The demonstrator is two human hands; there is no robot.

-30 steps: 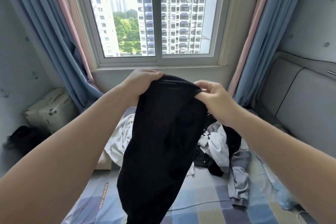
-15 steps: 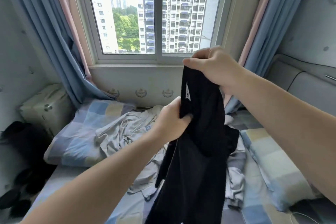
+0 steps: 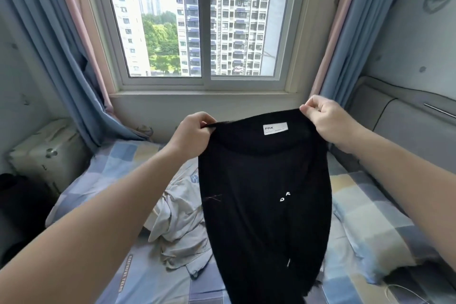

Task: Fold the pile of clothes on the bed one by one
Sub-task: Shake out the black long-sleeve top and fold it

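A black garment with a white label at its neckline hangs spread in the air in front of me. My left hand pinches its top left corner and my right hand pinches its top right corner. The cloth hangs down over the bed and hides most of the pile behind it. A crumpled pale grey garment from the pile lies on the bed, left of the black one.
Checked pillows lie at the head of the bed on the left and on the right. A window with blue curtains faces me. A padded headboard stands on the right, a pale case on the left.
My hands have moved apart along the top edge and the black garment is now stretched wide with its label showing. Half a second ago it hung bunched, right hand above left.
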